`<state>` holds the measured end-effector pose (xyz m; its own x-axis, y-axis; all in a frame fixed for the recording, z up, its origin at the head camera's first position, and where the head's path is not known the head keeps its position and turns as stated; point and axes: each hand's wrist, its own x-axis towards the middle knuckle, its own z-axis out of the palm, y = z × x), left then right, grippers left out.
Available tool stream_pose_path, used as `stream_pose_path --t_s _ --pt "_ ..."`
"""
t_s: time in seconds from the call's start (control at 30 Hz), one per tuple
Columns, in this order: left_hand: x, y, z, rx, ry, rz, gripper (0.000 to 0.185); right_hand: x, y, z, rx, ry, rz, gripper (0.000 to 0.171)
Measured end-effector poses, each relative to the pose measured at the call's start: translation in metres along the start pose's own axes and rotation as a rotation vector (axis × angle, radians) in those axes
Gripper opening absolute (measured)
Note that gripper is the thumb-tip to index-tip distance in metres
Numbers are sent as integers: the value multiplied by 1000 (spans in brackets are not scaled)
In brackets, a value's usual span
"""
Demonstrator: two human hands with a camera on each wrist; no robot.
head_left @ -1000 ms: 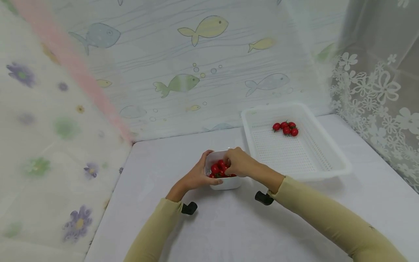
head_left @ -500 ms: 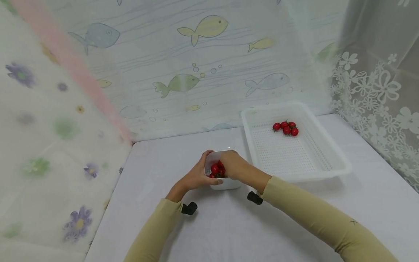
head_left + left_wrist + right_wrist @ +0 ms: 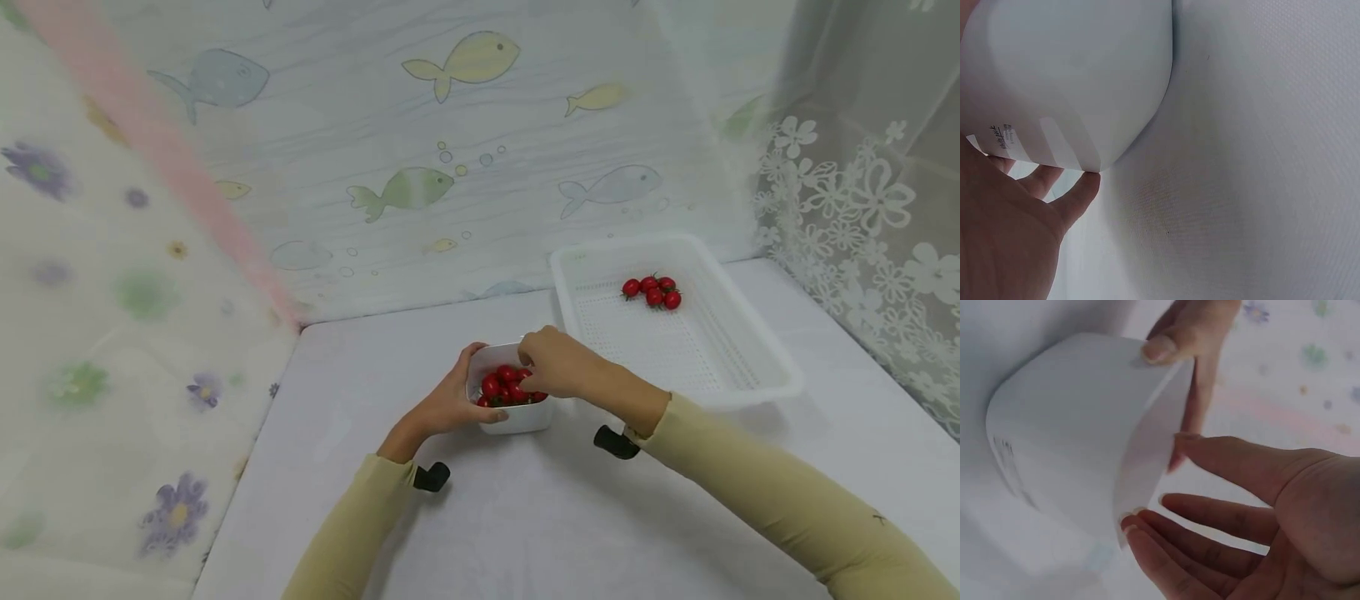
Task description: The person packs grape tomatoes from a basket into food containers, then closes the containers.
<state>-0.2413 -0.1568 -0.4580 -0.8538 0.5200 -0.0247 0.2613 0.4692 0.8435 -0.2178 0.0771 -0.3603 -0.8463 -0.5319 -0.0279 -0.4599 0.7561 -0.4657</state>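
A white plastic container (image 3: 517, 419) with rounded corners stands on the table, holding several red cherry tomatoes (image 3: 491, 386). My left hand (image 3: 444, 406) grips it from the left, thumb on the near side and fingers round the far side. In the left wrist view, the fingertips (image 3: 1088, 181) press against the container's labelled wall. Over the right part of its opening is my right hand (image 3: 562, 367). The right wrist view shows the thumb and fingers of that hand (image 3: 1241, 512) spread apart at the rim, with no tomato visible between them.
A large white perforated basket (image 3: 757, 358) stands at the back right, with several cherry tomatoes (image 3: 654, 296) at its far end. A curtain with printed fish (image 3: 412, 190) hangs behind the table, a floral curtain (image 3: 180, 508) at the left and lace (image 3: 873, 208) at the right.
My right hand dipped down into the container, then rose and drew back to the right, showing more of its tomatoes. The left hand kept its grip. The basket's tomatoes look unchanged.
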Motion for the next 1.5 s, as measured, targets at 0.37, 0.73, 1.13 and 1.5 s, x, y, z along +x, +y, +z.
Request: stream_pose_path --t_s 0.37,0.73,1.13,1.5 --pt "-2 -1 -3 -27 20 -4 109 -22 18 -26 59 -35 2 36" --pt "0 -5 -3 -45 5 24 107 -35 52 -57 120 -18 20 38" --pt "2 -4 -1 -41 9 9 106 -26 126 -88 175 -39 179 50" --pt "0 -2 0 -62 -7 21 103 -3 179 -85 130 -5 336 54"
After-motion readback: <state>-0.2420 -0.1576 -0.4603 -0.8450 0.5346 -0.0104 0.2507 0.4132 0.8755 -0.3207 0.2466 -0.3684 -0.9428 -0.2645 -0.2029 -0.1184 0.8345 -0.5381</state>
